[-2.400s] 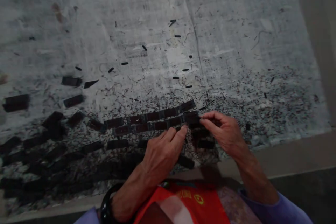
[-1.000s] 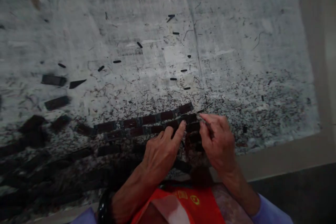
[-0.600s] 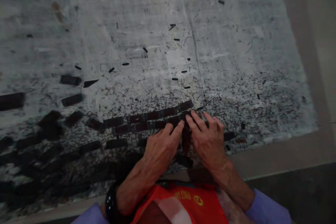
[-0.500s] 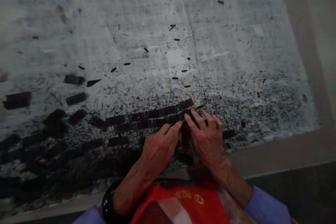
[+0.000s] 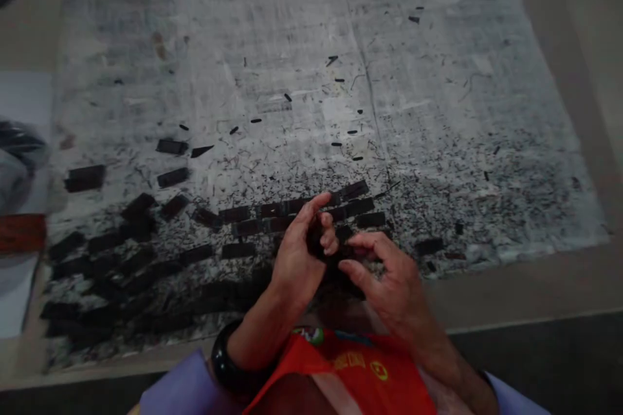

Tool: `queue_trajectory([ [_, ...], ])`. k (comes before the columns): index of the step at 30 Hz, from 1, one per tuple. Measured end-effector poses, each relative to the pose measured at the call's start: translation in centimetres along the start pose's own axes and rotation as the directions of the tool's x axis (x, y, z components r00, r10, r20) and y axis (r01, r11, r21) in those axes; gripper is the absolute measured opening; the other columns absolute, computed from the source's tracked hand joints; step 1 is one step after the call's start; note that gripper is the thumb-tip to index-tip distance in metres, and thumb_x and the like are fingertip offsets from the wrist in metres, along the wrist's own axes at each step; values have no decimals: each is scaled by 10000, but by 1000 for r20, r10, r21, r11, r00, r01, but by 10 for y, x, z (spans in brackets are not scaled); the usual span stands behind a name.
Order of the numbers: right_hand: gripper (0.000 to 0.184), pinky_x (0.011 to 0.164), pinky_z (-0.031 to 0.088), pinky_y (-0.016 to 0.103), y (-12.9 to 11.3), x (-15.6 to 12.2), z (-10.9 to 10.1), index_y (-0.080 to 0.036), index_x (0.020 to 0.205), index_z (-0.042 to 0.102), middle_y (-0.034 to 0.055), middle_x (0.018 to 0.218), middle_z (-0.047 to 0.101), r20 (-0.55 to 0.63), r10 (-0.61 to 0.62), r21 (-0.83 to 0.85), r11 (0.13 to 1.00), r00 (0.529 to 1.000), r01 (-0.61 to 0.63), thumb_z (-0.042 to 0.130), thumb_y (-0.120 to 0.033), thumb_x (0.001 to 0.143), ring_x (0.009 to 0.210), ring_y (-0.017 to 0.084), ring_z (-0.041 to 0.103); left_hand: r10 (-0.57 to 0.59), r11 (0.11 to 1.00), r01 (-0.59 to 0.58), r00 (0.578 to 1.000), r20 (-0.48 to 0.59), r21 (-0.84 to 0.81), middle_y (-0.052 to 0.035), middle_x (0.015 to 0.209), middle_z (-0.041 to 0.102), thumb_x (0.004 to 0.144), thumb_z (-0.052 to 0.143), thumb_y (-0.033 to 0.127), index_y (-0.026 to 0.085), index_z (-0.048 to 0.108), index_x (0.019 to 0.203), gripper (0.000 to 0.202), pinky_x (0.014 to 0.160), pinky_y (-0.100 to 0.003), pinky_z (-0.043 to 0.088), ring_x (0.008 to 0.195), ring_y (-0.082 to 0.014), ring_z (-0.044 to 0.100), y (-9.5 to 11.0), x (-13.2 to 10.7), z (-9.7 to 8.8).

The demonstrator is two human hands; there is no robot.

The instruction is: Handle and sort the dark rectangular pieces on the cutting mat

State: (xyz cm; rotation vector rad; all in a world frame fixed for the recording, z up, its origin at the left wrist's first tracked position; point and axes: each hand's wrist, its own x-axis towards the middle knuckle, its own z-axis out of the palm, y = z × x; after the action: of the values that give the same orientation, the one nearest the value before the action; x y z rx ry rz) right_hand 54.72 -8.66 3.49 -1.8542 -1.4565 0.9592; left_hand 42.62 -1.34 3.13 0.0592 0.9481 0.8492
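Small dark rectangular pieces lie in two short rows (image 5: 253,220) on a worn grey printed sheet (image 5: 438,110). My left hand (image 5: 296,259) hovers just in front of the rows, its fingers curled round a few dark pieces (image 5: 316,243). My right hand (image 5: 394,282) is beside it on the right. Its thumb and forefinger are pinched together towards the dark pieces between the two hands; what they hold is hidden. One separate piece (image 5: 370,219) lies at the right end of the rows.
More dark pieces are heaped at the lower left (image 5: 121,272), with loose ones further left (image 5: 85,176). Fine dark shavings cover the sheet's near half. A red cloth (image 5: 350,376) lies in my lap. A black bangle (image 5: 226,363) circles my left wrist. A red object (image 5: 22,232) sits at the left edge.
Both hands have lifted off the rows and drawn back towards me. The left hand has curled shut on dark pieces and the right has gone from flat to a pinch. The view has tilted up.
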Motion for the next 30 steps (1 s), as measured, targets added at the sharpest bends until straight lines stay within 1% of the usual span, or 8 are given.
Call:
queue_trajectory([
  [3, 166, 630, 453, 249, -9, 2, 11, -211, 836, 578, -3, 790, 651, 86, 222, 168, 958, 971, -233, 662, -316, 738, 683, 149, 591, 27, 999, -28, 999, -29, -21, 40, 690, 507, 834, 563, 257, 166, 633, 1011, 211, 529, -176, 417, 542, -59, 461, -6, -2, 4],
  [6, 120, 579, 410, 227, -7, 5, 20, -205, 712, 551, -30, 681, 607, 126, 320, 291, 893, 939, -344, 624, -291, 752, 616, 124, 551, 63, 998, -63, 997, -42, -8, 41, 694, 525, 829, 581, 275, 178, 648, 990, 199, 581, -177, 428, 571, -59, 479, -9, -3, 5],
  [12, 164, 524, 375, 212, 9, 4, 23, -197, 689, 531, -43, 644, 540, 214, 376, 469, 770, 902, -433, 626, -320, 743, 578, 103, 481, 71, 987, -73, 997, 20, 146, 22, 762, 615, 759, 685, 287, 195, 650, 1017, 276, 702, -187, 443, 724, -89, 563, -11, -5, -7],
  [16, 144, 537, 389, 205, 14, 4, 18, -196, 699, 541, -45, 659, 541, 174, 424, 527, 722, 889, -448, 649, -291, 708, 585, 97, 483, -28, 961, 21, 999, 22, 276, 2, 829, 665, 715, 721, 189, 202, 630, 1041, 339, 675, -184, 443, 768, -106, 594, -12, -9, -19],
  [20, 165, 527, 420, 195, 15, 5, 12, -192, 736, 571, -44, 674, 549, 224, 464, 613, 617, 857, -494, 691, -276, 661, 581, 88, 498, -55, 945, 51, 998, 3, 322, -7, 865, 689, 725, 697, 157, 200, 628, 1026, 311, 651, -187, 451, 758, -108, 610, -12, -10, -22],
  [24, 244, 454, 422, 180, 16, 8, 7, -188, 753, 578, -53, 656, 547, 289, 526, 652, 503, 800, -567, 727, -335, 627, 513, 70, 488, 44, 932, -50, 999, 25, 358, -3, 897, 701, 763, 652, 134, 213, 625, 1032, 282, 775, -215, 456, 851, -121, 624, -17, -7, -17],
  [27, 257, 440, 424, 176, 18, 12, 6, -177, 746, 593, -50, 642, 554, 316, 531, 631, 501, 786, -592, 722, -373, 642, 498, 65, 490, 128, 914, -125, 992, 18, 386, 6, 884, 706, 770, 654, 138, 220, 623, 1020, 264, 823, -223, 451, 890, -125, 630, -22, -5, -13],
  [30, 270, 427, 417, 177, 18, 17, 3, -168, 679, 584, -49, 585, 553, 331, 516, 611, 521, 790, -596, 726, -395, 641, 474, 66, 484, 141, 920, -128, 990, -8, 370, 12, 869, 710, 763, 674, 155, 217, 622, 994, 245, 793, -218, 466, 876, -129, 644, -24, -2, -10],
])
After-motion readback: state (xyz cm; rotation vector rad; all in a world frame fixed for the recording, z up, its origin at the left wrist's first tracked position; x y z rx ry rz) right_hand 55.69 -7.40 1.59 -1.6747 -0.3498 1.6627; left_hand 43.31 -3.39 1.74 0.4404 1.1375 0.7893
